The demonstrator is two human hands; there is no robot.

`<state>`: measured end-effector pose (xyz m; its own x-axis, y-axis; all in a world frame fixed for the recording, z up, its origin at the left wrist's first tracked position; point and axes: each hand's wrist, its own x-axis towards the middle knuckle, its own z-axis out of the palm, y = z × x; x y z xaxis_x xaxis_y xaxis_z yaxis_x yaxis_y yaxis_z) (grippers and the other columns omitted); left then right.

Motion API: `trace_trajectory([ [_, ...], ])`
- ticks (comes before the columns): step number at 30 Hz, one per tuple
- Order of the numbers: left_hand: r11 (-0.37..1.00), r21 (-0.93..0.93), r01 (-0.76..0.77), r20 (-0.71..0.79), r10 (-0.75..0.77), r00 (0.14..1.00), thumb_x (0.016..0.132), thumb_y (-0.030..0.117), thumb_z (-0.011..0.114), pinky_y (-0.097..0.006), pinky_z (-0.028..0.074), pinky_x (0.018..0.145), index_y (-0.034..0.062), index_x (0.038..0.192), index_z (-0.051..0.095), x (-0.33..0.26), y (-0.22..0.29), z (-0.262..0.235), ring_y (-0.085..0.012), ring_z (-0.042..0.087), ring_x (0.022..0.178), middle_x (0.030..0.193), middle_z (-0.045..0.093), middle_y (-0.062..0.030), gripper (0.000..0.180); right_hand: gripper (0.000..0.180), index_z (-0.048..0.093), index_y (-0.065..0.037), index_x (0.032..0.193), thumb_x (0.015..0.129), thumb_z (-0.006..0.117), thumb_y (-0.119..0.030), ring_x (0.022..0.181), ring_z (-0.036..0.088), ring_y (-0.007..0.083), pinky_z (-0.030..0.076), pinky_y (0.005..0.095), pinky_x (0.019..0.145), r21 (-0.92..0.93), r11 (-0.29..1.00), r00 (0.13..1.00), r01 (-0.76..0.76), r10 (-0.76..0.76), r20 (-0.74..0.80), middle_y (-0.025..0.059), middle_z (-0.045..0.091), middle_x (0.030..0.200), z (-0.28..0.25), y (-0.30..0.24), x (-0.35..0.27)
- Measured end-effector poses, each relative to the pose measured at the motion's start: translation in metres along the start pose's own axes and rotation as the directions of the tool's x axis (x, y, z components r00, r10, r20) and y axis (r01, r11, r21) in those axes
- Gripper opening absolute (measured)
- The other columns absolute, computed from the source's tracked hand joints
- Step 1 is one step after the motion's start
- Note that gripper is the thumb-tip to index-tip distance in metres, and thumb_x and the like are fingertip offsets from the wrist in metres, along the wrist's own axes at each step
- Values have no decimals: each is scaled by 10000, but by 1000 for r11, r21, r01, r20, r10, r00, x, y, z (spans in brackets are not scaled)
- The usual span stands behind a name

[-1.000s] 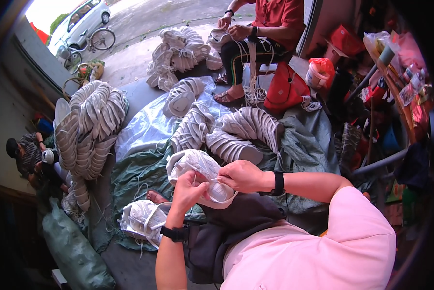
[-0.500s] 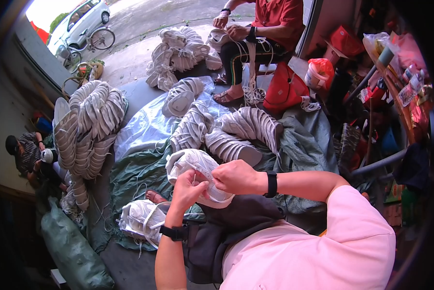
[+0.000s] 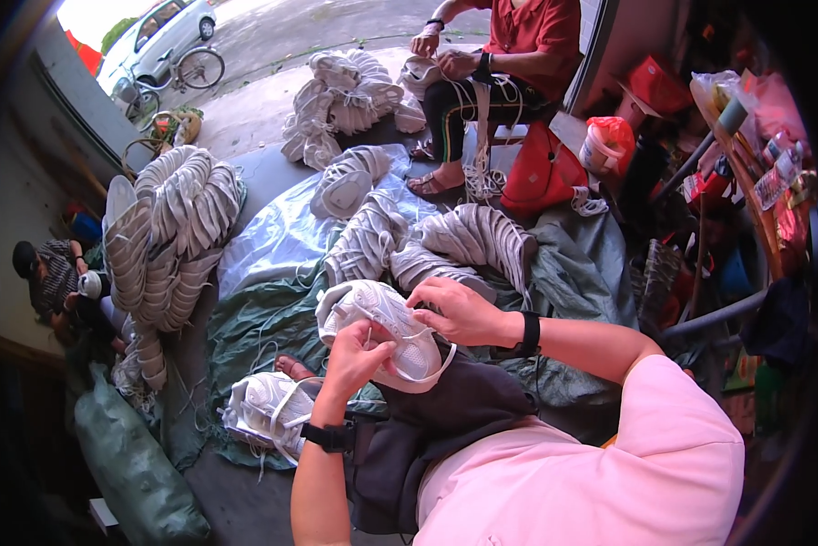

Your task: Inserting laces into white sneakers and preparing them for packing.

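**A:** Start wide: a big green tarp (image 3: 272, 318), soft and rumpled, with a sheet of clear plastic (image 3: 277, 241) shining over part of it. Slippery pairing, I'd say. A nudge could send those nested rows sliding.

**B:** Which rows?

**A:** The long curved stack of pale shoe uppers (image 3: 167, 227) at the left, ribbed like a shell, and the shorter rows (image 3: 454, 241) just past the hands. Each piece leans on its neighbour, so one knock might fan the lot out.

**B:** And the one being worked?

**A:** A white mesh shoe upper (image 3: 377, 323), over the lap and above the dark apron (image 3: 445, 428). Soft, perforated, rounded toe, with a pale band looping off its lower edge.

**B:** Hands?

**A:** Left hand (image 3: 354, 359) closed around its near side from beneath, fingers curled in. Right hand (image 3: 459, 309) clamped on the far edge, fingertips pinching. Whether anything thin sits between those fingers, I cannot tell.

**B:** Risk there?

**A:** Mesh gives easily; pulling too hard could distort it. That loose band could snag on the wrist strap (image 3: 329, 437).

**B:** Smaller stuff?

**A:** Stray cords (image 3: 245, 359) lie on the tarp near a bare foot (image 3: 292, 366), beside a small heap of white uppers (image 3: 268, 409). A tangle waiting to happen, by my reckoning.
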<state>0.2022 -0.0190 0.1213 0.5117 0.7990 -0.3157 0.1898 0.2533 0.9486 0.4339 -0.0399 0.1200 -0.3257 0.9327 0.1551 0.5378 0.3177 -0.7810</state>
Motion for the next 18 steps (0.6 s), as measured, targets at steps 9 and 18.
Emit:
trace_trajectory([
  [9,1000,-13,11,14,-11,1000,820,32,680,-237,486,546,-68,1011,591,3,-1,0,-149,654,606,819,657,-92,233,757,265,-60,1504,910,653,-322,1433,235,372,224,419,1160,162,979,955,126,-164,246,227,161,1571,0,24,13],
  [18,997,-69,45,29,-43,999,829,7,658,-240,488,536,-74,991,602,2,6,3,-141,649,606,806,649,-82,189,803,255,-147,1523,873,700,-303,1439,229,359,233,421,1153,224,952,909,208,-273,316,201,137,1585,-2,32,16],
])
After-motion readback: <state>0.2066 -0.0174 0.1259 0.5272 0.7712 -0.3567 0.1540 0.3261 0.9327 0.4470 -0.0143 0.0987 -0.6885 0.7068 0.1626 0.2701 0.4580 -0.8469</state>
